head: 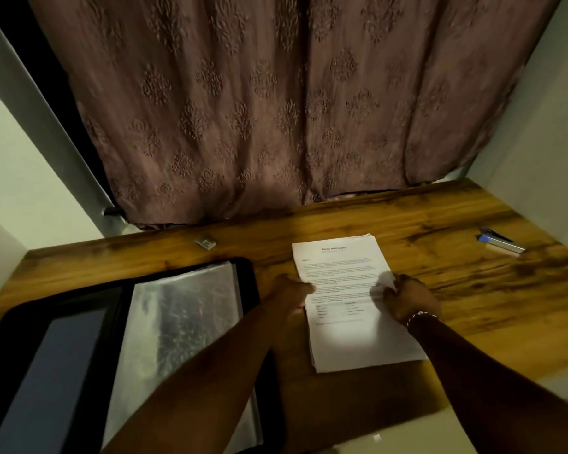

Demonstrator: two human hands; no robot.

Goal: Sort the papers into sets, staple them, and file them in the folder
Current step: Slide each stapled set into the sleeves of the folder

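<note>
A stack of printed white papers point(345, 283) lies on the wooden desk, right of centre. My left hand point(291, 294) rests against the stack's left edge, fingers curled at the paper. My right hand point(410, 299) pinches the right edge of the top sheet, which lifts slightly there. An open black folder point(243, 270) with clear plastic sleeves point(184, 309) lies at the left, partly under my left forearm. A blue and silver stapler point(500, 242) sits at the far right of the desk.
A small box of staples point(206, 243) lies near the desk's back edge. A patterned curtain point(259, 109) hangs behind the desk point(456, 217). Pale walls close in on both sides.
</note>
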